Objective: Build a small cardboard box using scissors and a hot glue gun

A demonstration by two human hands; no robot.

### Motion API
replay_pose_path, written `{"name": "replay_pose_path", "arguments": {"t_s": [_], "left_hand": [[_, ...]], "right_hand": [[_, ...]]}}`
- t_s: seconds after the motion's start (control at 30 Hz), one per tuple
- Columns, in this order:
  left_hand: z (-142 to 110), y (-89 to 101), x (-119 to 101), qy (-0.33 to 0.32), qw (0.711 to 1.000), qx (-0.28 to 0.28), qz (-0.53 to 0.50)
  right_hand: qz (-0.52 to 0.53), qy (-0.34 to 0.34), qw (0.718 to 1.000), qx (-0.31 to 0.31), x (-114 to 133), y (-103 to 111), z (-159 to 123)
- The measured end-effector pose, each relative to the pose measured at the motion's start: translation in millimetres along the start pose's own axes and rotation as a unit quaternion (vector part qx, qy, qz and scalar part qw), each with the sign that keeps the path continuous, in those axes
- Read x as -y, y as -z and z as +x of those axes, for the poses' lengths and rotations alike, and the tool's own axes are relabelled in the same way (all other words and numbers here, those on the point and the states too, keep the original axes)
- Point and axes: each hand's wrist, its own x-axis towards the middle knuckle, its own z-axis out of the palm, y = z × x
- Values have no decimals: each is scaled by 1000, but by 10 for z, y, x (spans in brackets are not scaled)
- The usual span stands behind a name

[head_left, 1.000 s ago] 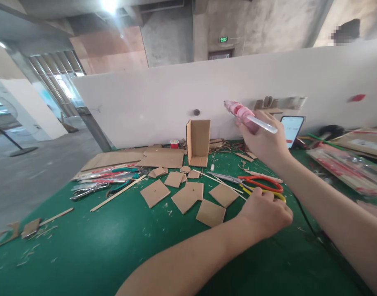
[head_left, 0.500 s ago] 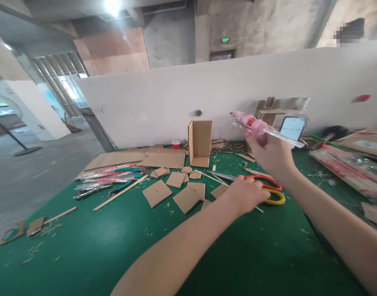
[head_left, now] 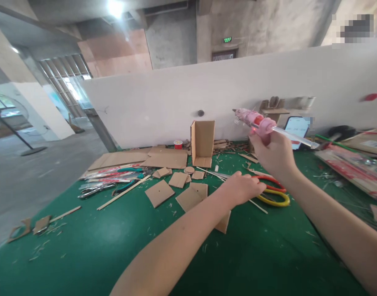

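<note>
My right hand (head_left: 273, 154) grips a pink hot glue gun (head_left: 253, 119) above the table, its nozzle pointing up and to the left. A clear glue stick (head_left: 295, 137) sticks out of its back end. Low over a pair of scissors (head_left: 276, 198) with orange and yellow handles, my left hand (head_left: 242, 188) has its fingers curled; what they hold, if anything, is hidden. Below my left wrist, part of a cardboard piece (head_left: 224, 224) shows. Square cardboard pieces (head_left: 159, 193) lie left of this hand, and an open cardboard box form (head_left: 203, 142) stands behind them.
On the green table (head_left: 92, 250), pliers and wrapped tools (head_left: 111, 181) lie at the left beside thin wooden sticks (head_left: 123, 193). A red spool (head_left: 178, 144) stands near the white partition (head_left: 151, 107). A lit phone (head_left: 296, 127) leans behind my right hand, with packaged material (head_left: 352, 164) farther right.
A cardboard piece that lay above my left forearm now shows below it, nearer to me. The view has shifted slightly left; the glue gun stays raised in my right hand.
</note>
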Motion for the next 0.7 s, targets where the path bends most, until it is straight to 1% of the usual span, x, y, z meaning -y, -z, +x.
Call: {"name": "replay_pose_path", "arguments": {"t_s": [0.1, 0.3, 0.47, 0.7], "left_hand": [[31, 2, 7, 1, 1000, 1, 4], [46, 95, 39, -20, 1000, -4, 24], [20, 151, 67, -27, 999, 10, 23], [15, 147, 81, -1, 1000, 23, 10]], "right_hand": [[7, -8, 1000, 2, -11, -27, -23], [16, -35, 999, -3, -94, -90, -64], [24, -68, 997, 4, -132, -84, -75], [28, -86, 996, 8, -140, -38, -62]]}}
